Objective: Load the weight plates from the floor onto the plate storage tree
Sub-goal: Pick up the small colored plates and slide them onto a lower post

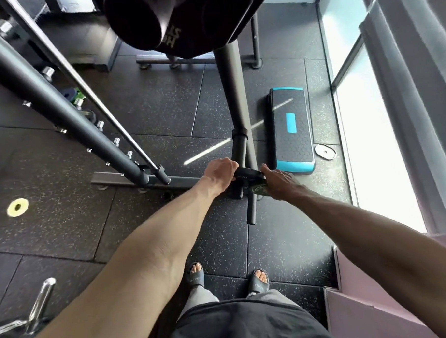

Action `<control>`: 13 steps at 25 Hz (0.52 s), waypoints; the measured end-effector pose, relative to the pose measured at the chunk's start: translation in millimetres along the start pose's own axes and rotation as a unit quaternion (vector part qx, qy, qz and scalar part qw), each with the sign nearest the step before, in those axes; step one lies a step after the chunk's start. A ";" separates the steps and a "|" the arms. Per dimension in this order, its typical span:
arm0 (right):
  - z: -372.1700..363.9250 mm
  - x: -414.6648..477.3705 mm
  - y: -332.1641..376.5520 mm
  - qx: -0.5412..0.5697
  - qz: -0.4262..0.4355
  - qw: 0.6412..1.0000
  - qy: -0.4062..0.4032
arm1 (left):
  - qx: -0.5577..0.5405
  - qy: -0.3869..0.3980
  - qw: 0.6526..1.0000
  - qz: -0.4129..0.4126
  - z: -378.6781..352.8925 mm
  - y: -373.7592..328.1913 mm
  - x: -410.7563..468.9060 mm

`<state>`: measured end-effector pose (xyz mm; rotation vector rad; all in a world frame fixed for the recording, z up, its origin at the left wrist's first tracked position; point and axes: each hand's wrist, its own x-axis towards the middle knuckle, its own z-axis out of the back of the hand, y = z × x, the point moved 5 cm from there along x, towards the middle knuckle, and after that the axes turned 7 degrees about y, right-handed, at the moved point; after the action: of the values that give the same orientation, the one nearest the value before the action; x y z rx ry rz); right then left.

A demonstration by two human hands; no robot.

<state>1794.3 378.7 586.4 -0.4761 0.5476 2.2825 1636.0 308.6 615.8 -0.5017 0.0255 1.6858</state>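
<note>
Fingers of your left hand (220,172) curl over the left edge of the small black weight plate with the green label (247,175). Your right hand (278,183) wraps the right edge, thumb on top. Both grips tight. Plate is low at the foot of the black steel plate storage tree (233,97), above a short black horizontal peg (252,211); can't tell if it's seated on a peg. Large black plates (185,25) hang high on the tree. Floor is black speckled rubber tile (150,100). A small yellow disc plate (18,207) lies well left, and a pale grey small plate (325,151) just beside the black-and-blue aerobic step (291,130). Bright window (368,137) on your right.
</note>
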 end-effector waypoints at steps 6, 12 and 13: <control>18.1 27.7 -9.6 0.009 -0.066 0.995 -0.072 | -0.120 -0.015 0.987 0.104 24.2 11.6 52.3; 48.6 63.0 -20.0 0.035 -0.106 0.987 -0.119 | -0.106 -0.063 0.985 0.121 49.5 23.6 87.2; 47.6 67.2 -23.5 0.048 -0.116 0.985 -0.119 | -0.099 -0.078 0.985 0.117 55.0 23.3 90.9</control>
<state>1758.4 456.3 588.2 -0.2024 0.4544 2.0437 1588.7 405.7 628.5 -0.5280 -0.2065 1.9652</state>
